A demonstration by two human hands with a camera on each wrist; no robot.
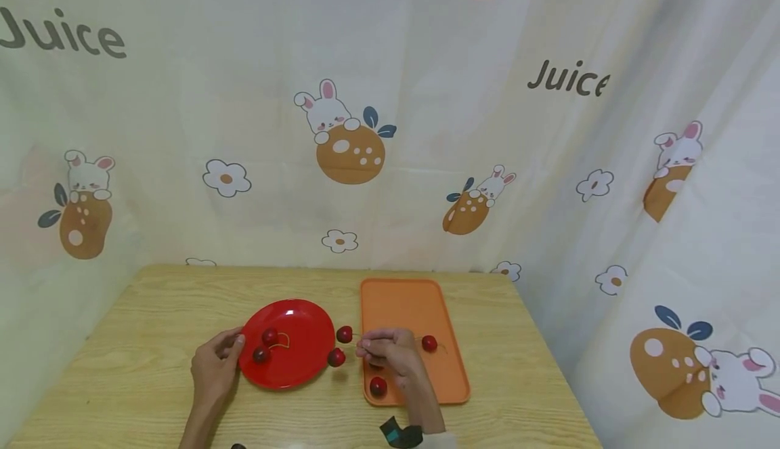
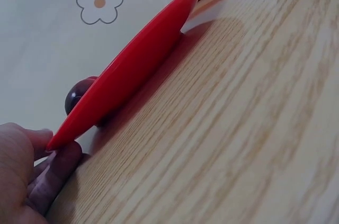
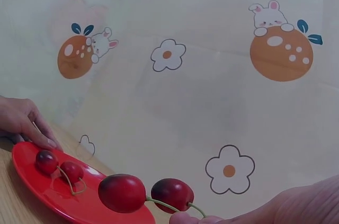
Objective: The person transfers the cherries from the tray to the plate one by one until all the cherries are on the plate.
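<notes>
My left hand (image 1: 214, 368) pinches the left rim of a red plate (image 1: 305, 361), thumb on top and fingers beneath, as the left wrist view shows. On the plate lies a pair of dark red cherries (image 3: 72, 171) with joined green stems. Between plate and tray, my right hand (image 1: 393, 354) pinches the stems of another pair of cherries (image 3: 123, 193), which hang in the air by the plate's right edge. Below that hand is an orange tray (image 1: 405, 300), where a cherry (image 1: 378, 387) lies at the near left corner and another cherry (image 1: 429, 344) toward the right.
The plate and tray stand side by side on a light wooden table (image 1: 500, 368). A cream curtain (image 1: 256, 131) printed with rabbits and fruit hangs behind the table and along its sides. A small dark object (image 1: 238, 446) shows at the bottom edge.
</notes>
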